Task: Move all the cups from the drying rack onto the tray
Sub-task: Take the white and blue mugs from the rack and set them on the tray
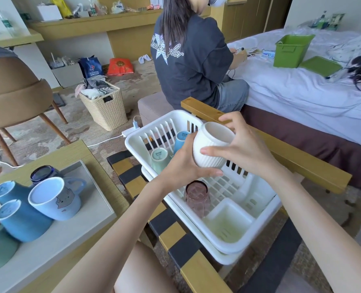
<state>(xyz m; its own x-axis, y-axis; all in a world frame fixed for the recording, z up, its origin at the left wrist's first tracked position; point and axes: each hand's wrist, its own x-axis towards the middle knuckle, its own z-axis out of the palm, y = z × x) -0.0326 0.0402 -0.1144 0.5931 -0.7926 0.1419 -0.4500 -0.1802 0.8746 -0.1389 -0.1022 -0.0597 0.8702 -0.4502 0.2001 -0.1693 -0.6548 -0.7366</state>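
Both hands, left hand (183, 163) and right hand (245, 149), grip one white cup (213, 148); three cups remain in the drying rack (249, 210), four on the tray (69, 231) at left.

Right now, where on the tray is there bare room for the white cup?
Free: the tray's right strip and near right corner, beside the cat mug. Crowded: the left, where the blue cups and dark blue glass cluster. Both hands, left hand and right hand, hold the white cup over the rack.
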